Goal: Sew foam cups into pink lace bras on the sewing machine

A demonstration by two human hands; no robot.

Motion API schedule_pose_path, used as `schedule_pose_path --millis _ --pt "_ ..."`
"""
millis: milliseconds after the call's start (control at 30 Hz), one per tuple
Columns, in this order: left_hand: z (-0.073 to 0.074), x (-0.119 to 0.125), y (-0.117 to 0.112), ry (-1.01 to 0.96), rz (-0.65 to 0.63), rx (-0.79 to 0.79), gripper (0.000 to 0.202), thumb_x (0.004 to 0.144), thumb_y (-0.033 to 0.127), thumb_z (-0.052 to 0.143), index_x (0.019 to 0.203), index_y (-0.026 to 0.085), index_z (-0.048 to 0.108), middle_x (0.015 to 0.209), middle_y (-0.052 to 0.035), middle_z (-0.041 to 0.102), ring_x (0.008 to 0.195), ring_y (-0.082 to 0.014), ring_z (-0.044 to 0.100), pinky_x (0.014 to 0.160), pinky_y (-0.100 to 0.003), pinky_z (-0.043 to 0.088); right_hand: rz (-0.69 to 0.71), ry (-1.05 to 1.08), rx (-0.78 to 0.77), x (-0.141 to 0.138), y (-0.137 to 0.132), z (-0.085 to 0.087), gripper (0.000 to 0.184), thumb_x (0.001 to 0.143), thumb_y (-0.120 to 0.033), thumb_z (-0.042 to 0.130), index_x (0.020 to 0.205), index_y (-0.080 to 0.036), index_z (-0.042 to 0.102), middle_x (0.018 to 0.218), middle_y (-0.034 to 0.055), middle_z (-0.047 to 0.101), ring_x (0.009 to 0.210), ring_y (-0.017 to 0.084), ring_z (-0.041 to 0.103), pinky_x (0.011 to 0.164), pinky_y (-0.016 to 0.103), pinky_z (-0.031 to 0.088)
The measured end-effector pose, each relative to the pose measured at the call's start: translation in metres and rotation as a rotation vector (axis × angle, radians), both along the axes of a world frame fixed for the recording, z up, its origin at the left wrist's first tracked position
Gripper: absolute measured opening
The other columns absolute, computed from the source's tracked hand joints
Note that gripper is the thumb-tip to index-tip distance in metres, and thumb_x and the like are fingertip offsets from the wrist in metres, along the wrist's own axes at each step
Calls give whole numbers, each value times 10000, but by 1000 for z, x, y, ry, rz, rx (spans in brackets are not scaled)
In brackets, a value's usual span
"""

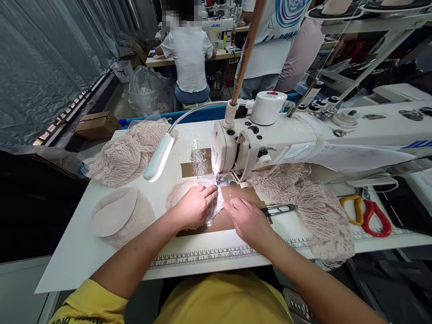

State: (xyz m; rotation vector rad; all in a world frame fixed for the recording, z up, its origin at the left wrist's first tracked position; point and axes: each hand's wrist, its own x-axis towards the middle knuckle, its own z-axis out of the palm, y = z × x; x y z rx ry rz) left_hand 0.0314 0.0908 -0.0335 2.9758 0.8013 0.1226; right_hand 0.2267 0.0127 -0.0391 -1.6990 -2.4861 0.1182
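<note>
My left hand [195, 206] lies flat, fingers stretched out, pressing a pale pink lace piece [216, 204] onto the bed of a white sewing machine [256, 139]. The fingertips reach close to the needle area [221, 180]. My right hand [246, 218] rests palm down just right of the lace, its fingers extended and touching the lace's edge on the brown plate [243, 194]. A rounded beige cup [175, 193] shows under the lace beside my left hand.
A heap of lace [126, 153] sits at the back left, beige cups [116, 213] at the front left, more lace [320, 216] at the right. Snips [280, 209] and yellow and red scissors [366, 216] lie to the right. A gooseneck lamp [158, 157] hangs over the table. Other people work behind.
</note>
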Motion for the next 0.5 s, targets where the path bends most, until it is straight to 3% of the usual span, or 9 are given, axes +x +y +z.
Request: schedule_pose_path --millis 333,500 --pt "-1 0 26 49 -38 34 515 839 145 472 1348 68 499 1403 -128 495 910 -247 510 789 -370 452 41 -98 -126 -1 27 18 364 798 -17 451 1071 -167 639 921 82 620 866 216 548 711 315 368" --pt "-3 0 40 25 -37 51 474 879 178 463 1342 83 502 1366 -154 521 934 -256 514 782 -381 452 -4 -153 -135 -5 39 22 387 825 -34 428 1129 -170 625 963 91 635 764 199 568 641 317 348"
